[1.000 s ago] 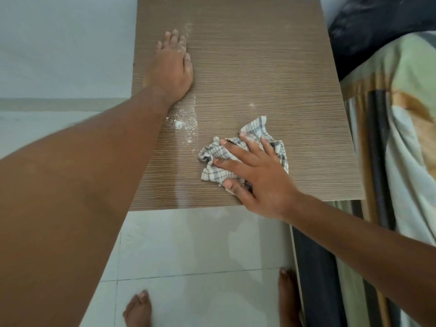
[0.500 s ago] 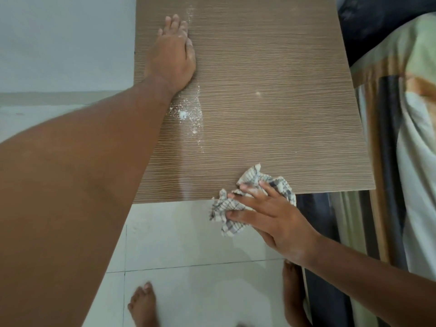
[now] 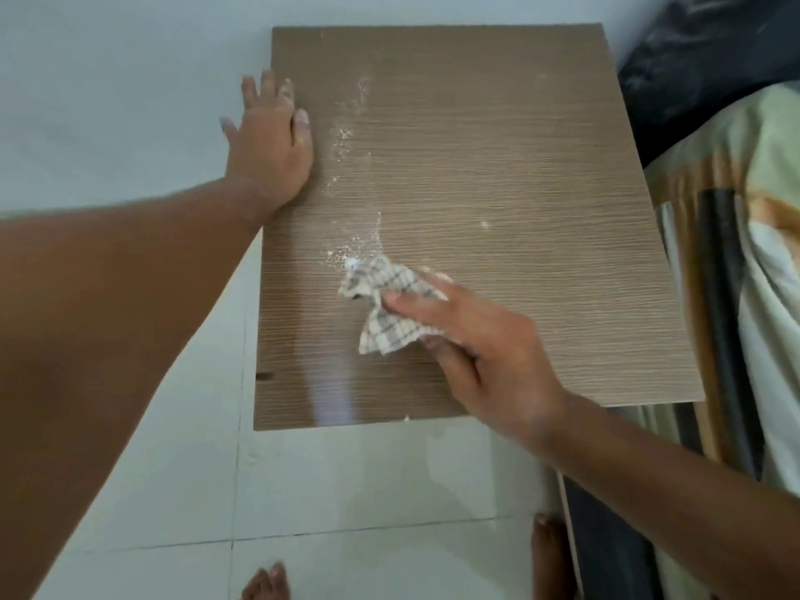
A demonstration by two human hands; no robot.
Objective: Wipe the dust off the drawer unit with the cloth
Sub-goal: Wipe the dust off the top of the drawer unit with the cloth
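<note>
The drawer unit's brown wood-grain top fills the middle of the head view. White dust lies in a patch left of centre, and a thinner trail of it runs up toward the back. My right hand grips a crumpled checked cloth and presses it on the top, just below the dust patch. My left hand rests flat with fingers spread on the unit's left edge, some fingers past the edge and dusted white.
A bed with a striped, patterned cover stands right against the unit's right side. White floor tiles lie in front, with my bare feet at the bottom edge. A pale wall is to the left.
My right hand swept the cloth off the front edge, then came back up onto the top beside the dust patch. My left hand slid left to the unit's edge.
</note>
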